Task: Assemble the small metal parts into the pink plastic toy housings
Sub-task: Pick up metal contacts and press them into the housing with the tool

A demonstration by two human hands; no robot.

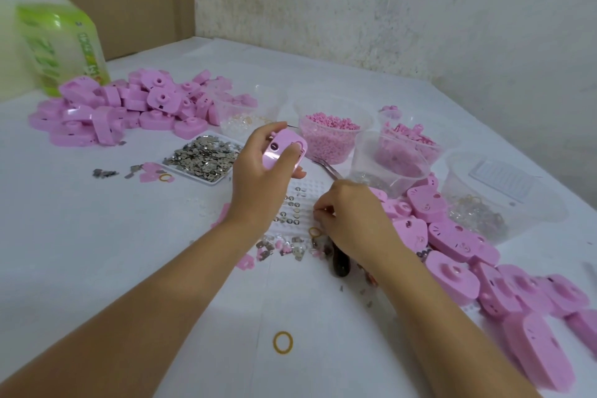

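My left hand (258, 178) grips a pink plastic housing (280, 152) and holds it raised above the table, its open side turned up. My right hand (352, 216) is lower and to the right, holding metal tweezers (329, 168) whose handle sticks out toward the tubs. Its fingertips pinch down at the edge of a white perforated tray (295, 210) with small round metal parts set in its holes. Loose metal pieces (284, 247) lie just in front of the tray.
A white tray of metal clips (202, 157) sits left of my hands, with a heap of pink housings (129, 107) behind it. Clear tubs of pink pieces (329, 139) stand at the back. More housings (484, 268) lie along the right. A green bottle (61, 42) stands far left.
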